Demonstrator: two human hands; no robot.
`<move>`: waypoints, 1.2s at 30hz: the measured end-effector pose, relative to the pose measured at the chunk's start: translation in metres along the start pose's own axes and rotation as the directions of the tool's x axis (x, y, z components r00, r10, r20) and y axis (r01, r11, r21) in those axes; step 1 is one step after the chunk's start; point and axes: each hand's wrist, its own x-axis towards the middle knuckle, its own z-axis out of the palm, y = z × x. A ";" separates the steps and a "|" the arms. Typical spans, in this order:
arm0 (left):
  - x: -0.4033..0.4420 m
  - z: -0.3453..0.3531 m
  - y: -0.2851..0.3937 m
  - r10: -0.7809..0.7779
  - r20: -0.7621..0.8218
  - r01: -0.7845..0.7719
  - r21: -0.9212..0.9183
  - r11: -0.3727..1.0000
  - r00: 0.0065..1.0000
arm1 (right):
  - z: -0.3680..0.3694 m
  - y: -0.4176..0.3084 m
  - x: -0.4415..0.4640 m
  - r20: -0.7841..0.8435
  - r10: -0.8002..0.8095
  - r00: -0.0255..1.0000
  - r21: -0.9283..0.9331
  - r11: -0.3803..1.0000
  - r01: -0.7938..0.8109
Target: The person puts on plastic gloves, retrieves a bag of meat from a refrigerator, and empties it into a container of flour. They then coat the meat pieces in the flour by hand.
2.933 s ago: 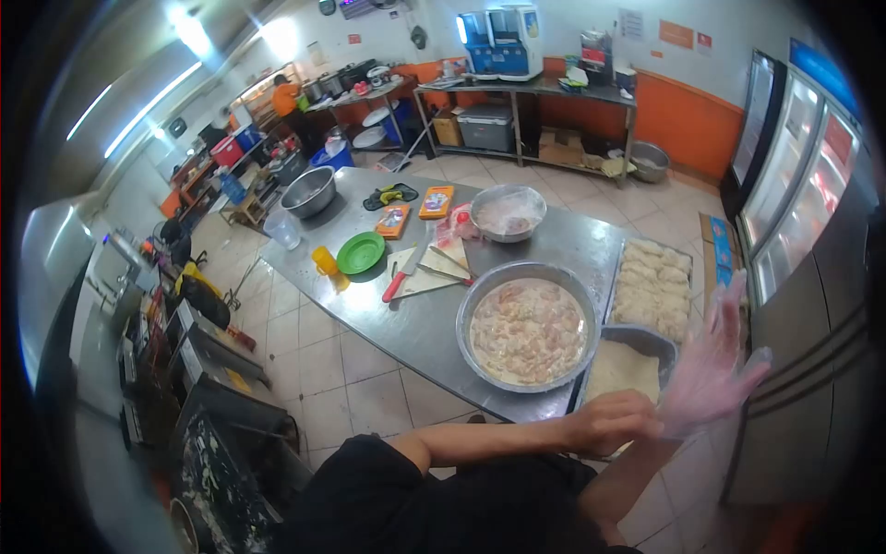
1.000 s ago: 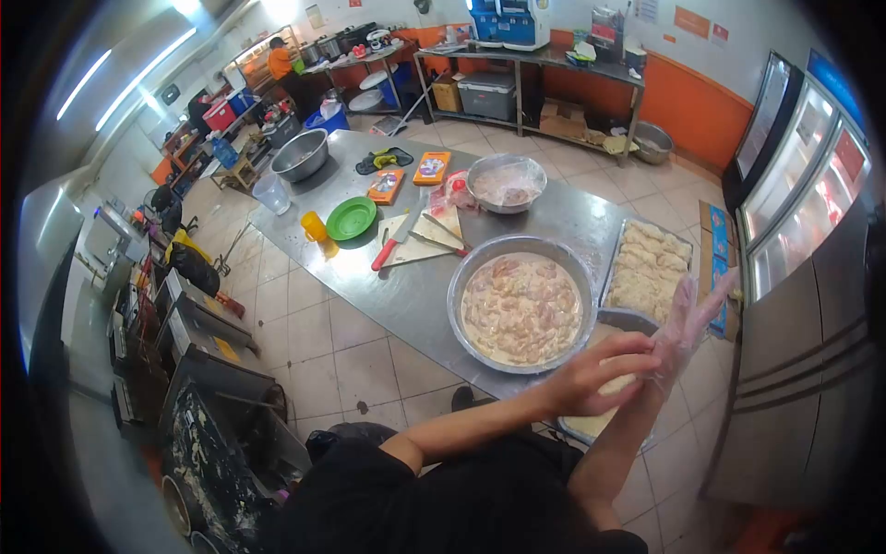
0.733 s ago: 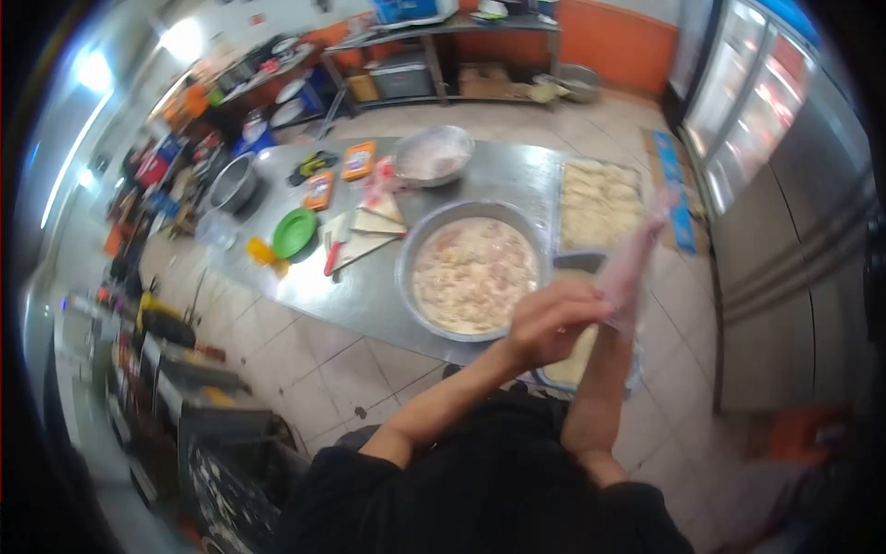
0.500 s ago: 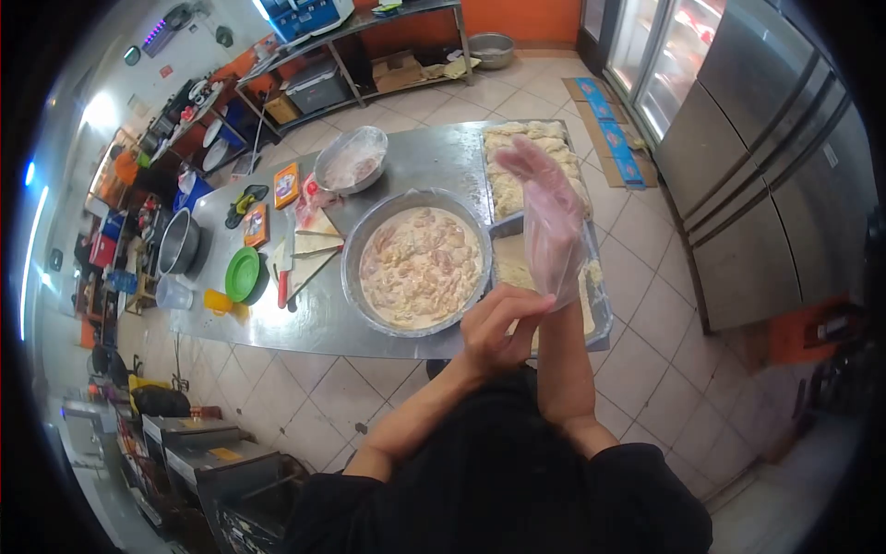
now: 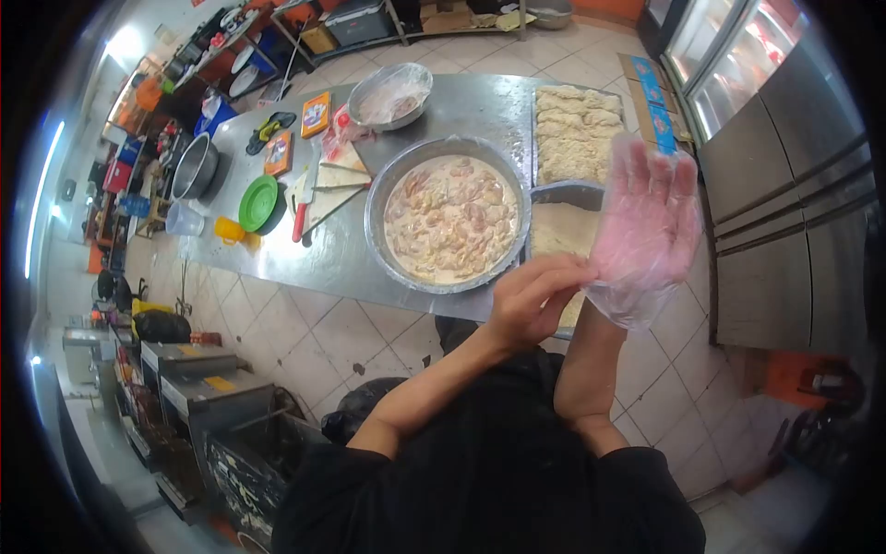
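Observation:
My right hand (image 5: 646, 208) is raised inside a clear plastic glove (image 5: 632, 305), its fingers stretched out and apart. With its fingertips pinched, my left hand (image 5: 535, 300) grips the edge of that glove near the right wrist; the left hand is bare. Just left of both hands stands a large metal basin (image 5: 374, 217) of raw meat pieces (image 5: 452, 222) in a creamy liquid. Behind the hands is a tray of pale breading (image 5: 561, 226), partly covered by them. Beyond it, breaded pieces (image 5: 577, 134) lie in rows in another tray.
On the metal table (image 5: 328, 263) are a flour-dusted bowl (image 5: 392, 97), a red-handled knife (image 5: 301, 217) on a cutting board (image 5: 334, 198), a green plate (image 5: 258, 203), a yellow cup (image 5: 231, 230) and a steel bowl (image 5: 196, 168). A steel refrigerator (image 5: 757, 166) stands at right.
My right hand has moved right and now shows spread fingers further up in the glove. My left hand still pinches the glove's edge. The view has shifted, bringing the table higher.

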 end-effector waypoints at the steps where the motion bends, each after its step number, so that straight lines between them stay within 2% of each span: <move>1: -0.006 0.000 0.001 -0.011 -0.009 0.011 0.012 1.000 1.000 | -0.007 -0.001 0.001 -0.003 0.018 1.000 0.004 1.000 -0.018; 3: -0.013 -0.001 0.008 -0.113 0.036 0.113 -0.023 0.993 0.993 | -0.019 0.002 0.006 0.142 0.070 0.987 0.136 0.987 -0.089; 4: -0.018 -0.004 0.005 -0.074 0.031 0.074 -0.001 0.997 0.997 | -0.020 0.005 0.005 0.147 0.087 0.985 0.147 0.983 -0.109; 6: -0.027 -0.010 0.000 -0.054 0.025 0.053 0.025 0.998 0.998 | -0.017 0.013 -0.001 -0.021 0.109 0.994 0.147 0.984 -0.105; 7: -0.032 -0.012 -0.002 -0.035 0.031 0.034 0.027 0.999 0.999 | -0.012 0.019 -0.005 -0.016 0.122 0.992 0.160 0.980 -0.118; 9: -0.036 -0.017 -0.007 -0.013 0.021 0.012 0.059 0.998 1.000 | 0.000 0.032 -0.009 -0.054 0.105 0.993 -0.021 0.994 -0.106; 10: -0.040 -0.021 -0.009 -0.018 0.040 0.016 0.057 0.998 0.999 | 0.002 0.038 -0.009 -0.048 0.112 0.993 -0.008 0.994 -0.113; 12: -0.046 -0.025 -0.014 -0.026 0.045 0.023 0.052 0.998 0.999 | 0.007 0.049 -0.007 0.019 0.138 0.990 -0.301 0.945 -0.125; 13: -0.048 -0.029 -0.016 -0.018 0.038 0.016 0.071 0.997 0.999 | 0.009 0.056 -0.006 0.031 0.146 0.989 -0.286 0.949 -0.131; 15: -0.047 -0.039 -0.018 -0.118 0.082 0.108 0.124 0.986 0.990 | 0.012 0.071 -0.005 0.114 0.290 0.950 -0.500 0.843 -0.198; 17: -0.061 -0.053 -0.031 -0.168 0.048 0.155 0.194 0.969 0.985 | 0.018 0.088 -0.012 -0.110 0.352 0.930 -0.659 0.674 -0.333; 19: -0.059 -0.076 -0.028 -0.284 0.035 0.260 0.304 0.916 0.958 | -0.011 0.112 -0.012 -0.106 0.489 0.866 -0.697 0.584 -0.415; 21: -0.057 -0.102 -0.016 -0.461 -0.022 0.442 0.326 0.836 0.887 | -0.052 0.165 -0.025 0.118 0.231 0.966 -0.929 0.370 0.025; 23: -0.079 -0.131 -0.019 -0.468 -0.099 0.473 0.322 0.820 0.878 | -0.014 0.190 -0.037 -0.095 0.407 0.908 -0.784 0.531 -0.320; 24: -0.089 -0.147 -0.018 -0.506 -0.173 0.533 0.339 0.775 0.845 | -0.016 0.210 -0.044 -0.069 0.419 0.905 -0.775 0.548 -0.313; 25: -0.099 -0.164 -0.015 -0.543 -0.247 0.597 0.345 0.724 0.802 | -0.021 0.233 -0.055 -0.032 0.498 0.867 -0.755 0.556 -0.347; 26: -0.110 -0.181 -0.013 -0.533 -0.264 0.595 0.352 0.723 0.804 | -0.026 0.253 -0.064 0.004 0.570 0.822 -0.739 0.555 -0.382; 27: -0.119 -0.198 -0.012 -0.567 -0.347 0.663 0.329 0.672 0.747 | -0.018 0.266 -0.070 0.020 0.576 0.817 -0.739 0.559 -0.376; 28: -0.129 -0.214 -0.013 -0.596 -0.424 0.726 0.295 0.622 0.683 | -0.008 0.280 -0.077 0.072 0.634 0.770 -0.745 0.547 -0.381; 29: -0.141 -0.232 -0.015 -0.584 -0.434 0.720 0.290 0.631 0.686 | 0.003 0.296 -0.082 0.124 0.686 0.717 -0.754 0.535 -0.381; 30: -0.154 -0.251 -0.019 -0.592 -0.469 0.748 0.295 0.594 0.655 | 0.011 0.313 -0.085 0.139 0.686 0.715 -0.757 0.539 -0.370; 32: -0.168 -0.286 -0.023 -0.597 -0.504 0.773 0.291 0.563 0.625 | 0.026 0.349 -0.093 0.225 0.729 0.647 -0.915 0.386 -0.116; 33: -0.173 -0.302 -0.024 -0.600 -0.533 0.795 0.288 0.534 0.596 | 0.030 0.367 -0.096 0.225 0.729 0.647 -0.918 0.380 -0.110; 35: -0.178 -0.338 -0.026 -0.624 -0.534 0.815 0.272 0.512 0.570 | 0.028 0.399 -0.102 0.410 0.762 0.501 -0.890 0.454 0.038; 36: -0.178 -0.354 -0.030 -0.638 -0.541 0.834 0.287 0.472 0.547 | 0.024 0.415 -0.101 0.602 0.671 0.432 -0.781 0.606 0.148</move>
